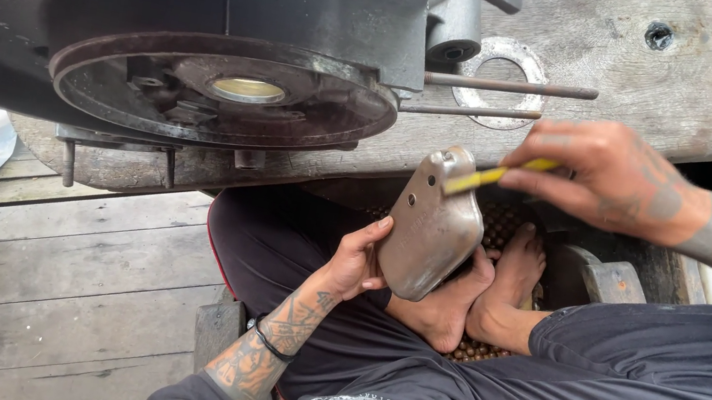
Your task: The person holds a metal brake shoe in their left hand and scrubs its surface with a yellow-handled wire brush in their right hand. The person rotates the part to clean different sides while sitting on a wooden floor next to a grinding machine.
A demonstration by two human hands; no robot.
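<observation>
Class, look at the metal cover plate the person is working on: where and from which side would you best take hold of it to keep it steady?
Grip the metal cover plate along its lower left edge, coming from the left, probably as the left hand does. It stands tilted on edge, and the right hand works a yellow tool at its upper face, so that side should stay free.

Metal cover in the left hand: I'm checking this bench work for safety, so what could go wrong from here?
1. The metal cover is held only by the left hand at one edge, right above the bare feet; a slip could drop it on them.
2. The right hand works a yellow tool against the cover's top; if it skids, it may jab the left hand's fingers.
</observation>
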